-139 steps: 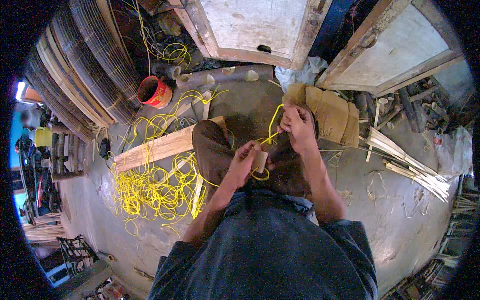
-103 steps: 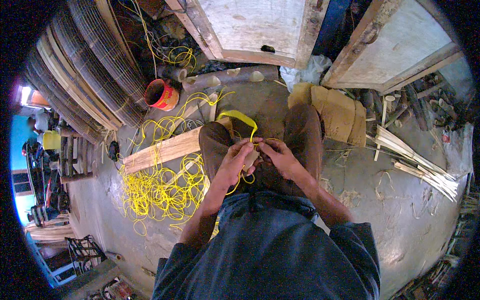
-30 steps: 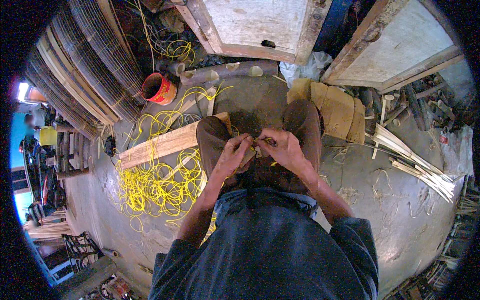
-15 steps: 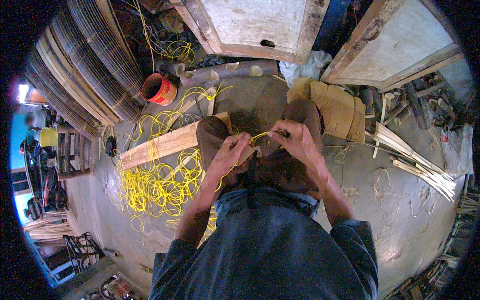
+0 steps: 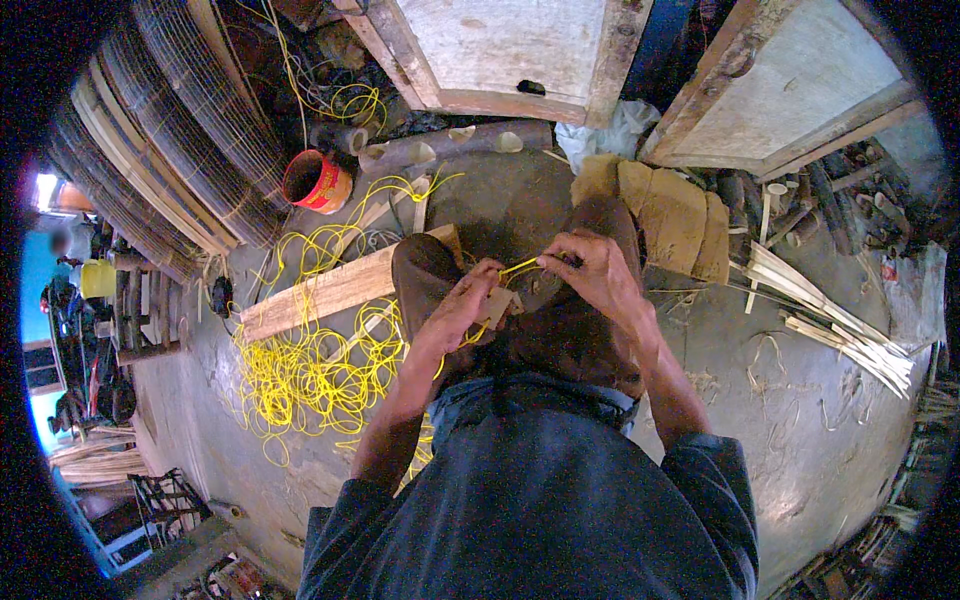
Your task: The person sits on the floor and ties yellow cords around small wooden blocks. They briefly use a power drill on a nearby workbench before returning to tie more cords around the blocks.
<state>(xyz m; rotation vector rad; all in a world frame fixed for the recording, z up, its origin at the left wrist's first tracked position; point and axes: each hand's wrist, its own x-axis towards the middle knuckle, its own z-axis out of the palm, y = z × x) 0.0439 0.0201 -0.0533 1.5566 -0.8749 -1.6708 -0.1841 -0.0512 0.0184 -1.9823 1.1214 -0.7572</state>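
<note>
Between my two hands a short stretch of yellow cord point(image 5: 519, 267) runs over my lap. My left hand point(image 5: 470, 298) pinches one end of that stretch, with more cord trailing below its wrist. The fingertips of my right hand point(image 5: 590, 265) are closed on the other end, above my right knee. A small pale, flat piece point(image 5: 497, 309) shows under my left hand; its kind is hard to tell. Left of my legs a large tangle of the same yellow cord point(image 5: 300, 380) spreads over the floor, partly across a wooden plank point(image 5: 320, 292).
A red bucket point(image 5: 317, 182) stands beyond the plank, near rolled slatted mats point(image 5: 190, 110). A pipe with holes point(image 5: 455, 145) lies ahead, before a framed panel point(image 5: 510, 50). Flattened cardboard point(image 5: 670, 220) and pale wooden strips point(image 5: 830, 320) lie to the right.
My right hand has turned slightly and its fingers have shifted along the cord. My left hand has opened out a little from its tighter curl, uncovering more of the pale piece.
</note>
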